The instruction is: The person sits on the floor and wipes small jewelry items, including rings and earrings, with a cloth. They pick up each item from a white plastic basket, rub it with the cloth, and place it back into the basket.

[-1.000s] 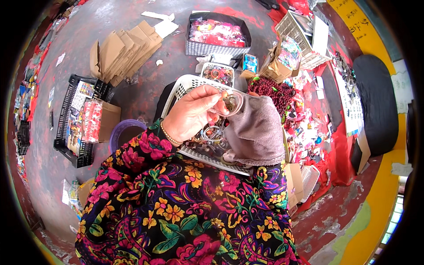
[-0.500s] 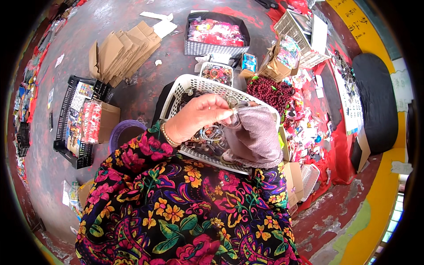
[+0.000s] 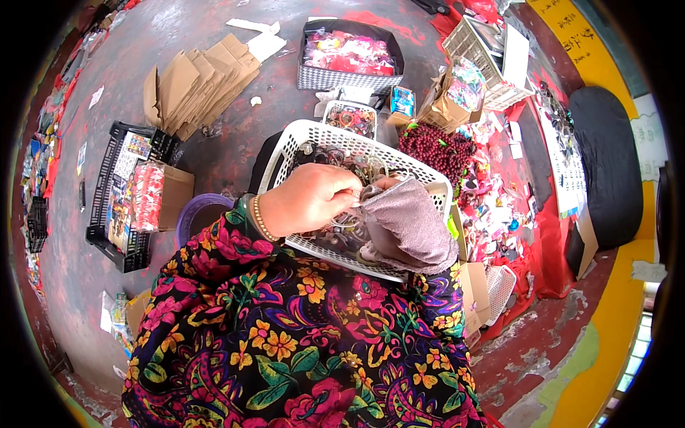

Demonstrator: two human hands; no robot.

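Observation:
My left hand [image 3: 307,202], wearing a beaded bracelet [image 3: 264,220], is over the white plastic basket [image 3: 282,155]. Its thumb and fingers pinch together at the upper edge of a mauve-grey cloth [image 3: 414,228]; what small thing lies between them I cannot make out. That cloth drapes over my right forearm and most of the hand. Only a bit of my right hand [image 3: 387,182] shows above the cloth, fingers curled close to the left fingertips; its grip is mostly hidden. Beneath both hands, the basket holds a jumble of small rings and bands [image 3: 332,158].
Beyond the basket stand a small white basket [image 3: 375,130] of bands and a patterned box [image 3: 314,77] of pink packets. Dark red beads [image 3: 435,150] lie to the right. Leftward are a purple bucket [image 3: 187,217], a black crate [image 3: 96,232] and flattened cardboard [image 3: 203,82].
My left hand has come down and slightly left, its fingers turning inward toward the cloth's edge. More of my right fingers shows above the cloth. The basket has stayed put.

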